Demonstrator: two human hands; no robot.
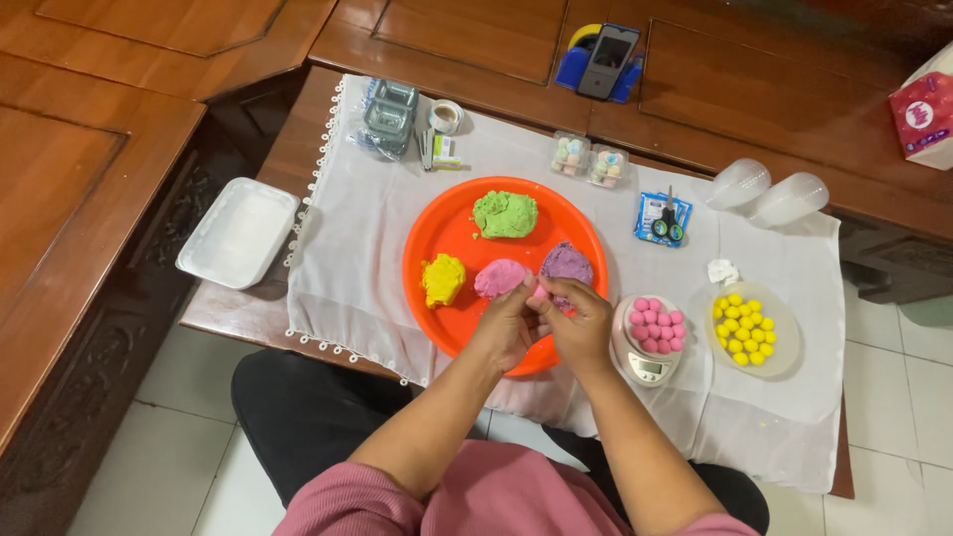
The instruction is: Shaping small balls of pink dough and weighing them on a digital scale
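Note:
An orange round tray [452, 220] holds lumps of dough: green [504, 213] at the back, yellow [443, 279] at the left, pink [498, 278] in the middle and purple [568, 262] at the right. My left hand [504, 328] and my right hand [576, 323] meet over the tray's front edge. Between their fingertips sits a small piece of pink dough [540, 292], pinched by both hands. The lower part of that piece is hidden by my fingers.
A small scale [646, 368] carries several pink balls [656, 325]. A clear plate [784, 349] holds several yellow balls [744, 329]. Scissors [667, 221], two clear domes [764, 189], small candy boxes [588, 160], a white tray [238, 231] and a phone [607, 60] lie around the white cloth [347, 248].

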